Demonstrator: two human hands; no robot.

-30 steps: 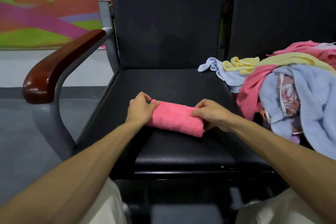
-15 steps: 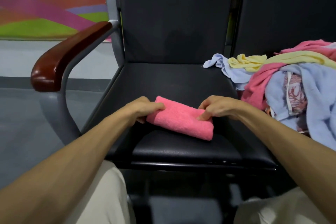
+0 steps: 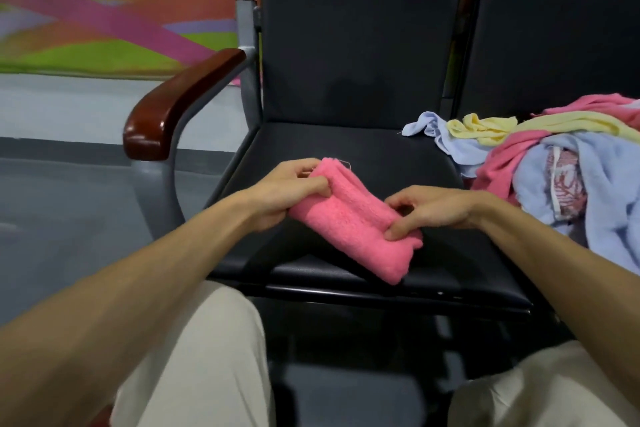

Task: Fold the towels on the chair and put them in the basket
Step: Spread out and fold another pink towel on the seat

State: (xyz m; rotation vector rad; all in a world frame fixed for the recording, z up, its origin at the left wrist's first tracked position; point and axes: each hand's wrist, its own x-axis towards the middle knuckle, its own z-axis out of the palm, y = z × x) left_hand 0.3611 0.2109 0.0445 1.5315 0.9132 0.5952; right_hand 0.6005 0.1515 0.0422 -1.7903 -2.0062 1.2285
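Pink towel (image 3: pixel 349 218), apparently folded, over chair (image 3: pixel 363 146)

The pink towel (image 3: pixel 349 218) is thick terry cloth with a fuzzy, matt nap and a loose thread at its far corner. The chair seat (image 3: pixel 346 149) under it looks like black leatherette, smooth, with a dull sheen along its front edge at six o'clock. At ten o'clock from the towel, the armrest (image 3: pixel 180 104) is red-brown wood, varnished and glossy. The frame (image 3: pixel 247 45) bearing it is grey painted metal with a satin finish. At two o'clock, the pile of towels (image 3: pixel 571 166) is soft, matt terry. The trousers (image 3: pixel 194 357) are pale, plain matt cloth.
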